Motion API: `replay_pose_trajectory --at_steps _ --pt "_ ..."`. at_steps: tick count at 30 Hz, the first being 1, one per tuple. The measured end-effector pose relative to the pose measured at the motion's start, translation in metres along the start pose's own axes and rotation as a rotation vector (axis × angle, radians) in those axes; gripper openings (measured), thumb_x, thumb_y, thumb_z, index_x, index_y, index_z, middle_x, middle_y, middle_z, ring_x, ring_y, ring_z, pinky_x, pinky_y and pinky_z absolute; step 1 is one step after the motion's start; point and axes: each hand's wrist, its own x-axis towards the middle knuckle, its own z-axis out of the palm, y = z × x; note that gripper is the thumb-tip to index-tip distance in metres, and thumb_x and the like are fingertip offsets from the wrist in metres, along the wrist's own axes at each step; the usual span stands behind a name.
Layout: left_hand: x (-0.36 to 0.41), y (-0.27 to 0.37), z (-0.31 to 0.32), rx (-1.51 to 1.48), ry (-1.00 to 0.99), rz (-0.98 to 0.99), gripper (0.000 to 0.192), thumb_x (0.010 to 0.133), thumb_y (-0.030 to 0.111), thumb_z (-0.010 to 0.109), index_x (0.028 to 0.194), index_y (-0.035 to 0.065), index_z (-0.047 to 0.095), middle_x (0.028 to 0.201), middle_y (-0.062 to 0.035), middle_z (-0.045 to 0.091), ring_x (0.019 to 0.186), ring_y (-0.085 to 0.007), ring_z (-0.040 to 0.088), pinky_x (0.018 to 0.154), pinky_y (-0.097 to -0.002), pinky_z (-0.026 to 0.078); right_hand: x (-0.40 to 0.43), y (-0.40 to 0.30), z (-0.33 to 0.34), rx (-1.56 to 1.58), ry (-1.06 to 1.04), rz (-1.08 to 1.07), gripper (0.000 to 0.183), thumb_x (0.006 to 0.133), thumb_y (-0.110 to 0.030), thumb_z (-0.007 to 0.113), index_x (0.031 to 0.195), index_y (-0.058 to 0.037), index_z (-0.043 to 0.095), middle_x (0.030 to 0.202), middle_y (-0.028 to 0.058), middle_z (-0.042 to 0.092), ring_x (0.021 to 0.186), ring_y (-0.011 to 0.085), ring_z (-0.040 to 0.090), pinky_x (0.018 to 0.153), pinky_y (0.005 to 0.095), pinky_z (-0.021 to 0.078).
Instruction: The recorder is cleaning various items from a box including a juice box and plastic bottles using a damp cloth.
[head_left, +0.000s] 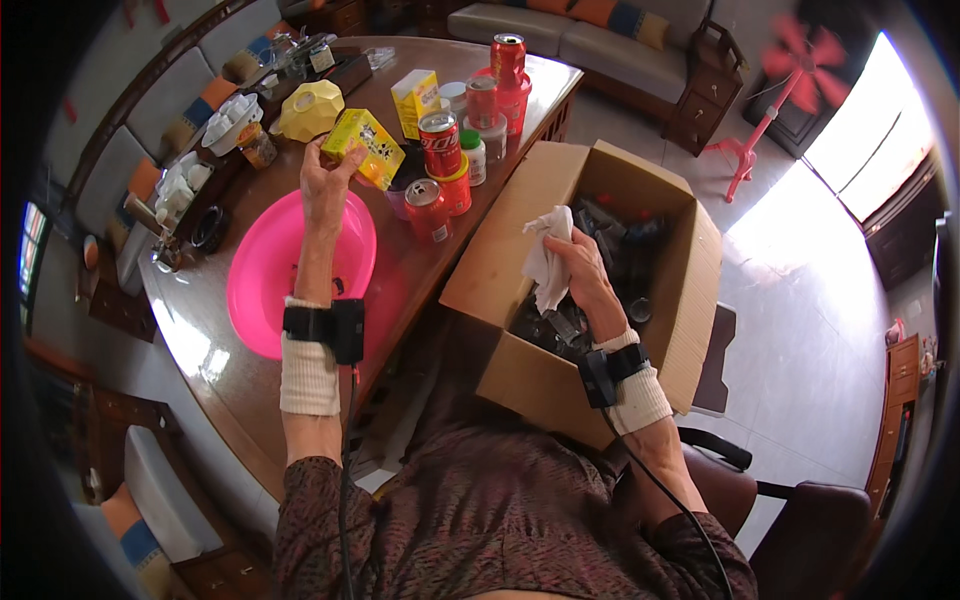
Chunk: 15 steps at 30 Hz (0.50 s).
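Observation:
My left hand (328, 180) grips a yellow printed carton (367, 148) above the far rim of a pink plastic basin (251, 300) on the wooden table. A few small dark things lie in the basin. In my right hand (586, 274) is a crumpled white cloth or tissue (551, 262), held over an open cardboard box (525, 367) with many dark and clear plastic pieces inside. Just right of the yellow carton stand red drink cans (440, 142), a green-capped white bottle (473, 157) and a second yellow carton (415, 101).
A faceted yellow container (311, 110), a white basket of cups (232, 124) and a black ashtray-like dish (210, 229) are on the table's far left part. Red tubs (514, 101) stand near its right edge. A brown chair (810, 540) is at lower right; a red fan (772, 112) stands beyond the box.

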Motion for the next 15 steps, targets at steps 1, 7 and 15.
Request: replay_pose_trajectory --at_steps 1,7,15 --pt "0.008 -0.009 0.001 0.019 0.004 0.008 0.044 0.078 0.011 0.072 0.113 -0.0024 0.049 0.100 -0.0092 0.061 0.088 -0.0139 0.059 0.076 -0.0257 0.050 0.000 0.000 0.001 0.009 0.008 0.003 0.021 0.082 -0.010 0.059 0.101 -0.0008 0.061 0.087 0.0036 0.062 0.075 0.0124 0.059 0.068 0.0275 0.0484" --pt "0.036 -0.035 0.012 0.204 -0.015 0.025 0.047 0.074 0.017 0.076 0.109 -0.0035 0.052 0.097 -0.0096 0.063 0.084 -0.0136 0.060 0.074 -0.0257 0.048 -0.006 -0.002 0.003 -0.055 0.023 -0.027 0.022 0.081 -0.010 0.059 0.100 0.0003 0.061 0.086 0.0037 0.062 0.074 0.0124 0.059 0.067 0.0276 0.0488" --pt "0.043 -0.042 0.021 0.320 -0.075 0.022 0.054 0.071 0.022 0.078 0.112 -0.0024 0.054 0.098 -0.0090 0.064 0.084 -0.0146 0.061 0.075 -0.0268 0.048 -0.005 0.007 -0.013 -0.079 0.065 -0.016 0.023 0.080 -0.011 0.058 0.100 0.0000 0.061 0.085 0.0045 0.063 0.074 0.0123 0.058 0.065 0.0283 0.0492"
